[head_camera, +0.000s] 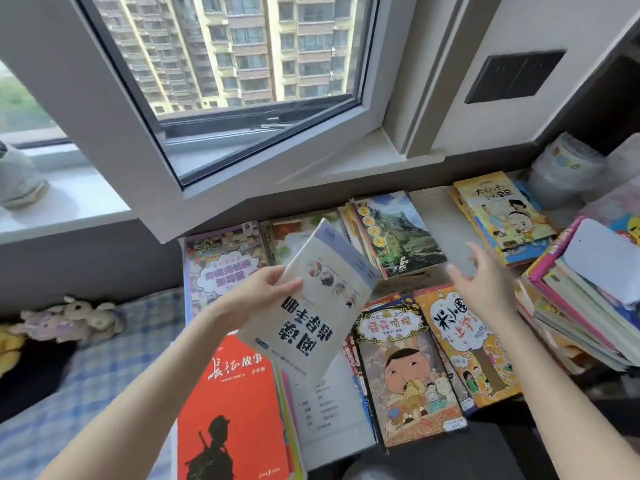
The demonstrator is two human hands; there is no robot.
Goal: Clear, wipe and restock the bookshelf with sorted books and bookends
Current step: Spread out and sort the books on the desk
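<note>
Red paperback with a soldier silhouette lies nearest, flat on the surface among spread-out picture-book piles. Left hand pinches a pale thin booklet with bold black characters, tilted above them. Right hand hovers spread, fingers apart. Grey-framed open window behind; blue checked bedding left.

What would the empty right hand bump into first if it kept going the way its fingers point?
Probably the mountain-cover book on its pile: the right hand points up and left toward it, open and above the books. Depth is hard to judge.
</note>
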